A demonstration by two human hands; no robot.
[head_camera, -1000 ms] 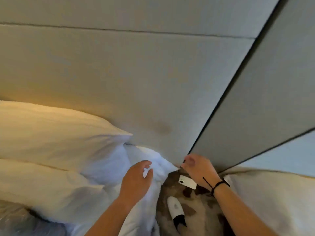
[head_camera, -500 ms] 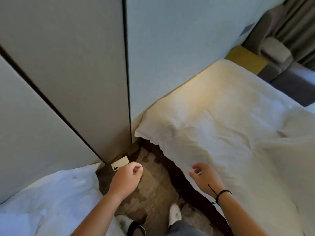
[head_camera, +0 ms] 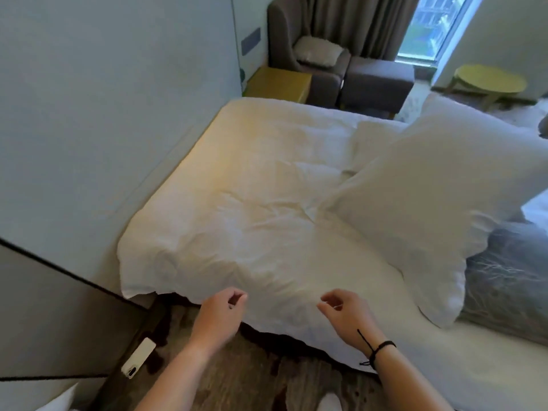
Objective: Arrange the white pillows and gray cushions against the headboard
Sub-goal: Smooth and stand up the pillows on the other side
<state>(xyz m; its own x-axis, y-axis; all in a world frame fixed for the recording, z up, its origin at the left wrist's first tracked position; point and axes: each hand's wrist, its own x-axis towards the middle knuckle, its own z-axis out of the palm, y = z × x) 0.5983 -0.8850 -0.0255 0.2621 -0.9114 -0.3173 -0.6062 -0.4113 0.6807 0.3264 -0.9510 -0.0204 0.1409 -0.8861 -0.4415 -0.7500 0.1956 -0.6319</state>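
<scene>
Left hand [head_camera: 221, 314]: held above the near edge of the bed, fingers loosely curled, thumb and forefinger tips close together; nothing visibly between them. Whether it touches the sheet cannot be told.

Right hand [head_camera: 345, 314]: likewise over the near edge of the bed, fingers loosely curled inward, grasping nothing visible. A black cord bracelet [head_camera: 378, 350] circles its wrist.

Phone [head_camera: 138, 361]: white, lying on the patterned carpet [head_camera: 237, 378] at far left, beside the base of the wall panels.

Headboard [head_camera: 98, 120]: pale padded panel running along the left side of the bed; no pillow leans on it here.

Bed [head_camera: 252, 209]: covered in a wrinkled white sheet, warm light falling along the headboard side.

White pillow [head_camera: 430, 203]: large, lying at an angle on the right part of the bed, well apart from the headboard, one corner reaching toward the near edge.

Gray cushion [head_camera: 510, 286]: furry, at far right, partly under the white pillow's edge, also well apart from the headboard.

Room, beyond the bed: yellow side table [head_camera: 278, 83] against the wall; dark armchair [head_camera: 305, 48] with a pale cushion [head_camera: 318, 51] on its seat; dark ottoman [head_camera: 376, 81] just beside it; gray curtain [head_camera: 355, 22]; window [head_camera: 433, 25]; round yellow table [head_camera: 489, 81] at upper right.
</scene>
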